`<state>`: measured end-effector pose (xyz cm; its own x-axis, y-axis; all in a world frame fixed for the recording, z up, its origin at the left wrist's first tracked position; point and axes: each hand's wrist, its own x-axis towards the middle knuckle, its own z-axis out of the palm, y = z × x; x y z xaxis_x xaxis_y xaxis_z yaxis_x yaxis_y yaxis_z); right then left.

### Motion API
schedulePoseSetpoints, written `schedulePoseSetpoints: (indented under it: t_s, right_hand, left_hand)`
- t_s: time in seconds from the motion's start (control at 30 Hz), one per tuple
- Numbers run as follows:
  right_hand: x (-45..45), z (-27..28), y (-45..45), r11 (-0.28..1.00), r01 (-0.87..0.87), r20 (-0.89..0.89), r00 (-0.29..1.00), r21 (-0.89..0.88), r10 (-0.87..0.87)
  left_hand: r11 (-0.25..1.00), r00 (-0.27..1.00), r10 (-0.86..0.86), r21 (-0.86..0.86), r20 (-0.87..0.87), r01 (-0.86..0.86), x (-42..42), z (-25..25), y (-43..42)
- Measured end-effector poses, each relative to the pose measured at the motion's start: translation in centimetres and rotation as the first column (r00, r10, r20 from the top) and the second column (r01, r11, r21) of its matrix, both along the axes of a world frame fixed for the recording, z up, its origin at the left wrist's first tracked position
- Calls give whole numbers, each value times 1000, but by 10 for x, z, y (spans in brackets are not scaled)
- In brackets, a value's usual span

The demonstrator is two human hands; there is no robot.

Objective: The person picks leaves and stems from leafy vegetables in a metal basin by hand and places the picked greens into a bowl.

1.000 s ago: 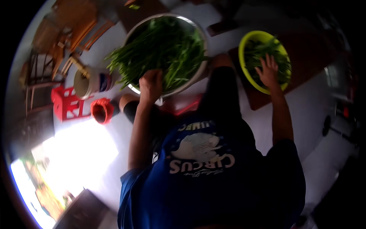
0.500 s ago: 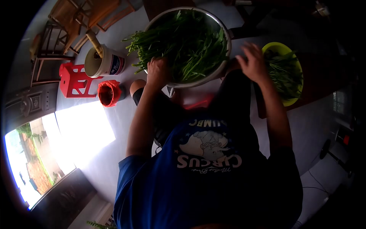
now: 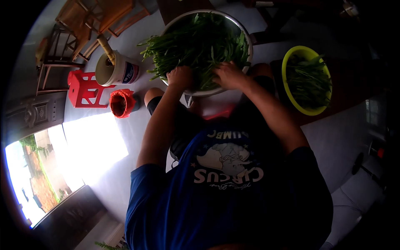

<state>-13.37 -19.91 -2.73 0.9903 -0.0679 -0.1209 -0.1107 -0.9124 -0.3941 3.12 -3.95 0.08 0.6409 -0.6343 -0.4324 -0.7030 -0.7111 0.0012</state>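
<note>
A large metal basin (image 3: pixel 250 46) heaped with long-stemmed leafy greens (image 3: pixel 200 46) sits in front of me between my knees. My left hand (image 3: pixel 181 76) is closed around some greens at the basin's near left side. Across from it, my right hand (image 3: pixel 230 76) reaches over the near right rim, its fingers bent into the greens. The leaves partly hide its fingertips. To the right stands a yellow-green basin (image 3: pixel 284 79) with more leafy greens (image 3: pixel 308 81) in it.
On the left are a white bucket (image 3: pixel 102 71) with a stick-like handle (image 3: pixel 106 50), a red plastic stool (image 3: pixel 77 89) and a small bin with a red bag (image 3: pixel 121 104). Wooden chairs (image 3: pixel 77 25) stand behind them. A dark low table (image 3: pixel 346 89) lies at right.
My right hand has moved left from beside the yellow-green basin into the greens in the metal basin. My left hand stays at the greens, slightly farther right.
</note>
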Motion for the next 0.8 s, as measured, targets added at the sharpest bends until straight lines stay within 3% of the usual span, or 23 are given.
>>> schedulePoseSetpoints:
  t_s: [0.17, 0.23, 0.3, 0.43, 0.63, 0.8]
  right_hand:
    - [-5, -10, 3, 999, 35, 85, 996, -29, -32]
    - [-5, -9, 4, 999, 39, 32, 999, -28, -38]
    - [-3, -6, 3, 999, 34, -10, 999, -19, -35]
    - [-6, -4, 4, 999, 41, -13, 999, -13, -41]
    - [-6, -7, 6, 996, 37, 5, 999, -84, -37]
    - [-5, -10, 5, 994, 35, 54, 998, -107, -30]
  left_hand:
    - [992, 994, -36, -124, -105, 23, 22, -6, 11]
    - [960, 973, -231, -166, -20, 225, 30, 7, 17]
    - [884, 983, -32, -465, -182, -57, 25, 25, 18]
    - [835, 943, -26, -526, -331, -162, 42, 25, 26]
    - [667, 920, 28, -678, -391, -309, 38, 49, 27]
    - [624, 869, 92, -652, -486, -431, 37, 82, 25]
